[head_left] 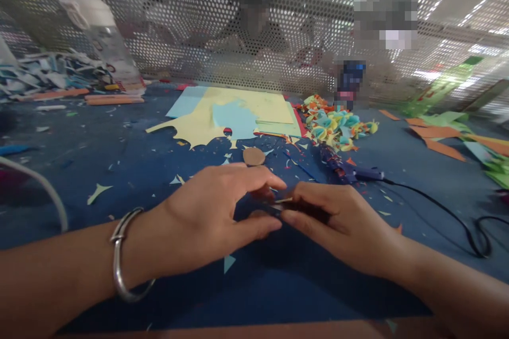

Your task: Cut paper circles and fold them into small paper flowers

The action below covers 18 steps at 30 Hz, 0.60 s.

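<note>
1. Table [278, 296], dark blue top, strewn with paper clippings; near edge at bottom of view.
2. Right hand [345, 228], closed, thumb and fingers pinching item 4.
3. Left hand [210, 206], thumb and fingers curved about a gap, tips close to item 4; cannot tell whether they grip it. Silver bangle [118, 259] at wrist.
4. Small dark object [314, 211], between the hands, toward the table's near edge, mostly hidden; make unclear.
5. Tan disc [253, 157], just beyond the left hand.
6. Cut yellow paper [194, 126] and blue paper [238, 119], overlapping, toward the far edge.
7. Multicoloured paper-scrap heap [334, 124], right of item 6.
8. Purple corded tool [369, 174], beyond the right hand.
9. Orange paper strips [437, 140], toward the far right corner.
10. Clear bottle [107, 42], white lid, far left corner.
11. Perforated screen [178, 53], along the far edge.
</note>
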### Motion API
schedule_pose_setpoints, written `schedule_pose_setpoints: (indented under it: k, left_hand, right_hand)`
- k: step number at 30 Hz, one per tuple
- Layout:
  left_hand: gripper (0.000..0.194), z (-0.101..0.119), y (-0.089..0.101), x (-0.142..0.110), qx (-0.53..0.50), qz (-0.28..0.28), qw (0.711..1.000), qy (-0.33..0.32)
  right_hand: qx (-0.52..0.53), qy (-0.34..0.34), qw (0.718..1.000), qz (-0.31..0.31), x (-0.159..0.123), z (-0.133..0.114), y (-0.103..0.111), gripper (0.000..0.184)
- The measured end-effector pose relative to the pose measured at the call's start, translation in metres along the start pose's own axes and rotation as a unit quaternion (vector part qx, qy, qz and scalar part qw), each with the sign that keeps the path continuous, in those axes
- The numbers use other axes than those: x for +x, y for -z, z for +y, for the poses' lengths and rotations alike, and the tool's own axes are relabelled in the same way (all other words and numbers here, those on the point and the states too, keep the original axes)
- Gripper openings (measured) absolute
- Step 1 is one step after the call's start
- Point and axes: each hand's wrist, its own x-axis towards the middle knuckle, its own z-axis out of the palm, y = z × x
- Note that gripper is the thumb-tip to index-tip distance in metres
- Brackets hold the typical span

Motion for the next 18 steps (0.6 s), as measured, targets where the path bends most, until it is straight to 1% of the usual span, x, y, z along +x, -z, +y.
schedule_pose_setpoints:
  k: [2,6,8,13,16,18]
  left_hand:
    - [0.037,-0.002,-0.004,0.0,-0.014,-0.017,1.0,0.018]
    - [0.06,-0.008,-0.009,0.003,-0.01,0.0,1.0,0.027]
    - [0.068,-0.01,-0.011,0.005,-0.02,0.003,0.999,0.03]
    - [0.071,-0.008,-0.009,0.011,-0.095,0.011,0.993,0.075]
    - [0.071,-0.006,-0.007,0.014,-0.157,0.027,0.984,0.074]
    - [0.067,-0.006,-0.006,0.014,-0.186,0.031,0.979,0.073]
  right_hand:
    - [-0.012,0.003,1.0,-0.002,0.0,0.001,-0.001,0.027]
    - [-0.032,0.017,0.999,0.0,-0.001,0.0,0.0,0.025]
    - [-0.042,0.024,0.999,0.009,-0.002,-0.001,0.001,0.026]
    - [-0.049,0.023,0.998,0.015,-0.006,-0.002,0.003,0.024]
    - [-0.035,0.02,0.999,0.009,-0.007,-0.002,0.002,0.023]
    - [-0.028,0.022,0.999,0.007,-0.006,-0.003,0.001,0.022]
